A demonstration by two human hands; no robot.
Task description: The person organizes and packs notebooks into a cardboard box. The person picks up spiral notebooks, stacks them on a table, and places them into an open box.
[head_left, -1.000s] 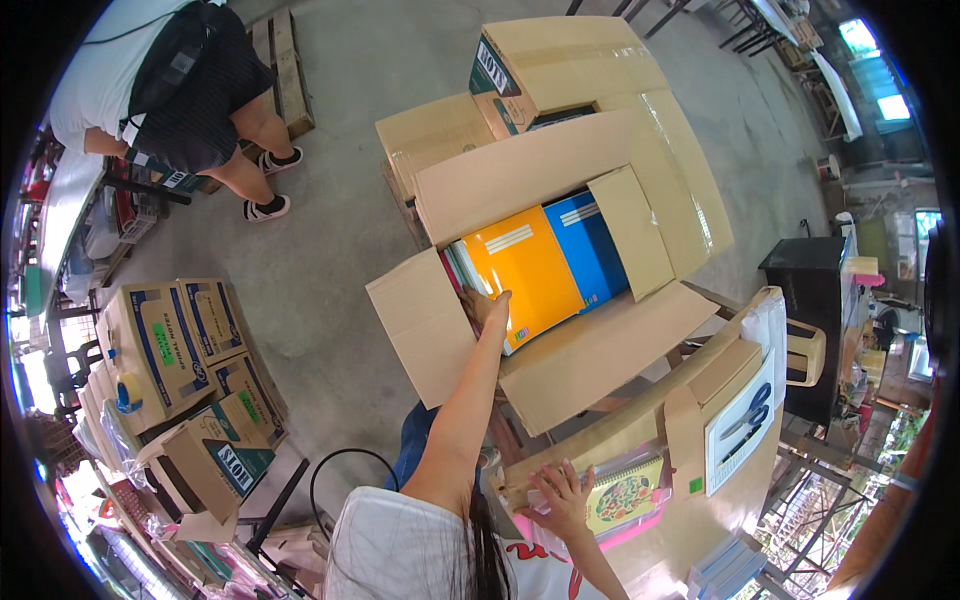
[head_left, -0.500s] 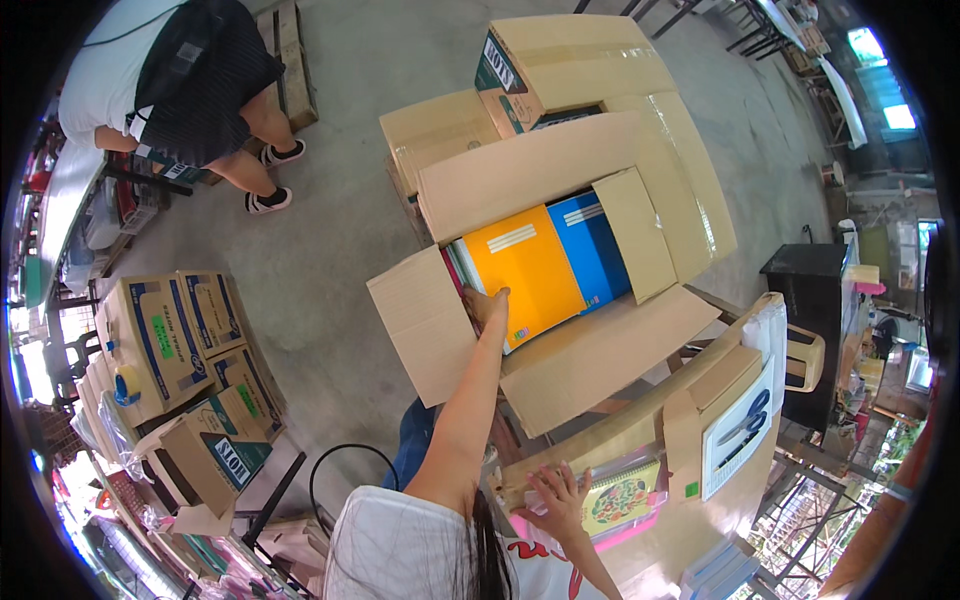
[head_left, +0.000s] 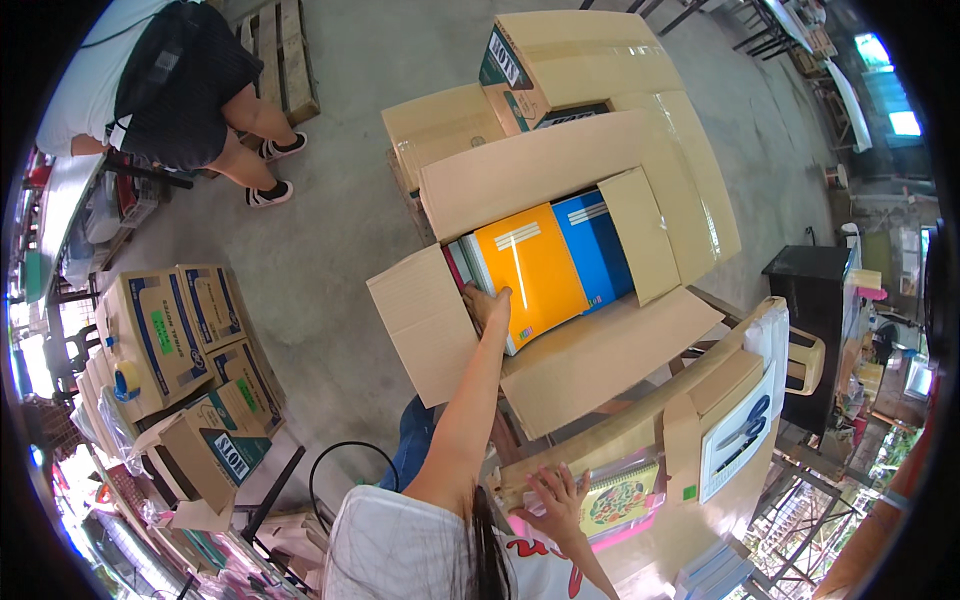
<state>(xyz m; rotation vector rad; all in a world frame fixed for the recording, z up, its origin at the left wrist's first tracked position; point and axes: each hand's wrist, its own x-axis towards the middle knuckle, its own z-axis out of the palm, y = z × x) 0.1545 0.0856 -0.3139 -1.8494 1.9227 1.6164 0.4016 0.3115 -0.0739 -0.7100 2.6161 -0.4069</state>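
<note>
The left hand (head_left: 487, 303) reaches into the large open brown cardboard box (head_left: 560, 190), its fingers curled over the near edge of the orange-covered notebook (head_left: 528, 268) that lies flat inside; how firmly they grip cannot be told. A blue-covered notebook (head_left: 597, 246) lies just beside the orange one, deeper in the box. Nearer the person than the box, the right hand (head_left: 553, 503) rests with spread fingers on a yellow spiral-bound notebook with a flower picture (head_left: 618, 497), pressing rather than clasping it.

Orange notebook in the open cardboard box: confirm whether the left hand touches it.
Yes, the left hand rests on the orange notebook's lower edge inside the open cardboard box.
</note>
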